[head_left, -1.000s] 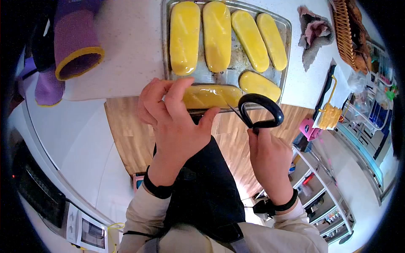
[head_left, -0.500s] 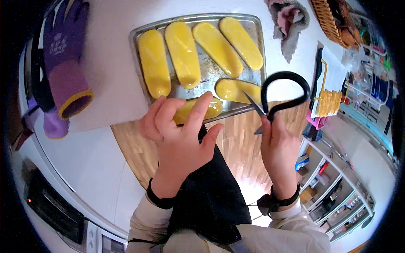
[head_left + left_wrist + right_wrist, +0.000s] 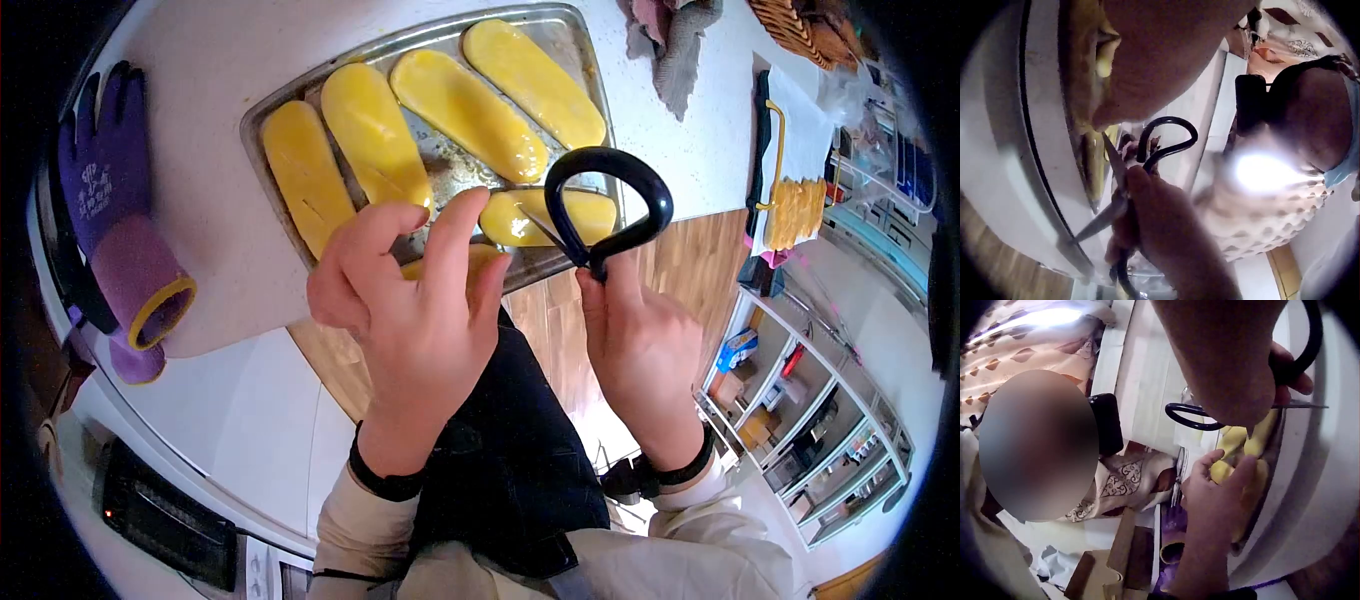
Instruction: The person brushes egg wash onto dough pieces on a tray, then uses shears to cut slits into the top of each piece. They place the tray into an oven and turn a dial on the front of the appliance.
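Note:
Several oblong, glossy yellow dough pieces (image 3: 465, 110) lie on a metal tray (image 3: 445, 170). My right hand (image 3: 645, 350) grips a pair of scissors (image 3: 655, 195) with black loop handles. Their blades (image 3: 1100, 222) stand apart in the left wrist view, one tip over the short dough piece (image 3: 500, 222) at the tray's front right. Fingers spread and bent, my left hand (image 3: 415, 310) is over the front dough piece (image 3: 482, 256), hiding much of it. Small slits show on the leftmost dough piece (image 3: 300, 160).
Purple gloves (image 3: 120, 210) lie left of the tray on the white table (image 3: 215, 70). A grey-pink cloth (image 3: 685, 60) and a wicker basket (image 3: 785, 30) are at the back right. White shelving (image 3: 800, 430) stands on the right, below table height.
The head view has turned, so the tray now sits further left and tilted. The scissors swung right, then back left over the short piece. My left hand stays over the front piece.

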Motion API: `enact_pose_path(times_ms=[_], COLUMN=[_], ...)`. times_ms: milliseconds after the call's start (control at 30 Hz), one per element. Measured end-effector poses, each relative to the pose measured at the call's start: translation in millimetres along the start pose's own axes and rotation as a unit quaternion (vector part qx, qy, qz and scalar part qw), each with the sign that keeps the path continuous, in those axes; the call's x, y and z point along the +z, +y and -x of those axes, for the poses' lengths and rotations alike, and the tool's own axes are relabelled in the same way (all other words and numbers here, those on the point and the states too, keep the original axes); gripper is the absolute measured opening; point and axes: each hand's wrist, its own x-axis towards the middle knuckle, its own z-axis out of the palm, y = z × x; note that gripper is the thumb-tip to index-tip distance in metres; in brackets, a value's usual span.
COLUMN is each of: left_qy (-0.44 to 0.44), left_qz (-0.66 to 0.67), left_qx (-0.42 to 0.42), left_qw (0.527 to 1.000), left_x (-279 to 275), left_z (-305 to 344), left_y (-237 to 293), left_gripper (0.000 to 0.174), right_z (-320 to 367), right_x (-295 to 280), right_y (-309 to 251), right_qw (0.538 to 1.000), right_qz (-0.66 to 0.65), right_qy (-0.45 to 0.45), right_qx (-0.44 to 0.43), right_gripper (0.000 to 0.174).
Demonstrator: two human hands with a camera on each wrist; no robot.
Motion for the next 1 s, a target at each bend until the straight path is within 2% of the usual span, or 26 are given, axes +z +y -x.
enact_pose_path(times_ms=[100,333,600,800,833,1000], left_qy=[0.002,-0.017,-0.012,-0.014,-0.013,-0.027], left_qz=[0.014,0.007,-0.002,0.0,-0.004,0.002], left_qx=[0.0,-0.006,-0.012,-0.021,-0.022,-0.016], left_qw=[1.0,1.0,1.0,1.0,1.0,1.0], left_x=[2,4,6,7,7,6], left_z=[-6,-9,-8,-7,-7,-7], left_y=[3,14,18,19,17,17], left_gripper=[0.05,0.053,0.057,0.06,0.06,0.062], right_z=[-1,4,12,12,15,25], right_x=[2,6,2,6,4,1], right_y=[1,6,11,13,15,30], right_qw=[0.999,0.999,1.0,0.999,1.0,1.0], right_qz=[0.022,0.007,-0.003,0.016,0.013,0.002], right_qy=[0.033,0.034,0.0,0.028,0.004,0.003], right_qx=[-0.026,-0.013,-0.001,-0.022,-0.01,-0.01], right_gripper=[0.02,0.021,0.02,0.019,0.019,0.018])
